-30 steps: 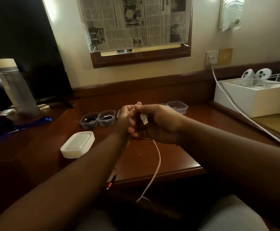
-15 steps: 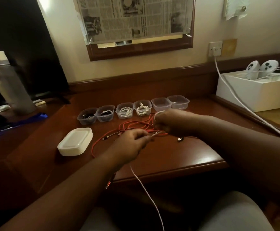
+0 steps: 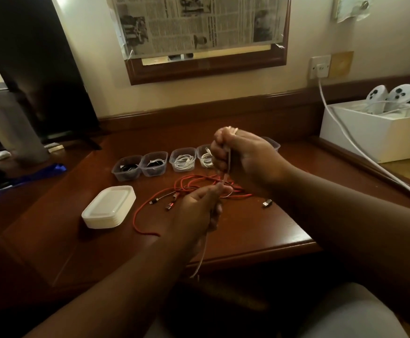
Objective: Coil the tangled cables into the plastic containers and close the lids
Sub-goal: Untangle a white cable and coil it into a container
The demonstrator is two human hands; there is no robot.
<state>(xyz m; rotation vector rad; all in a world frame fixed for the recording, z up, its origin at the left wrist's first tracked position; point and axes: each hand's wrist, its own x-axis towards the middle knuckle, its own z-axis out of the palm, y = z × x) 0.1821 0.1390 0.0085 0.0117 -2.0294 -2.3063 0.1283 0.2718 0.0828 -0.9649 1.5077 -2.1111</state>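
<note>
White cable (image 3: pixel 228 159) wound round curled right hand (image 3: pixel 246 159) fingers, pinched below by left hand (image 3: pixel 200 208) (slack trails toward 6 o'clock off desk (image 3: pixel 267 230)). Red cable (image 3: pixel 186 189) tangled beneath; containers (image 3: pixel 155 164) at 12 o'clock; lid stack (image 3: pixel 108 207) at 9.

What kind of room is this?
Probably a bedroom or hotel room with a built-in wooden desk. A newspaper-covered mirror hangs above it, beside a wall socket, and a dark TV screen stands left.

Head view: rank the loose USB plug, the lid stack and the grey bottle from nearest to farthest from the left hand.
From the left hand:
1. Loose USB plug, on the desk to its right.
2. Lid stack, on the desk to its left.
3. Grey bottle, far left, at the back.
</note>
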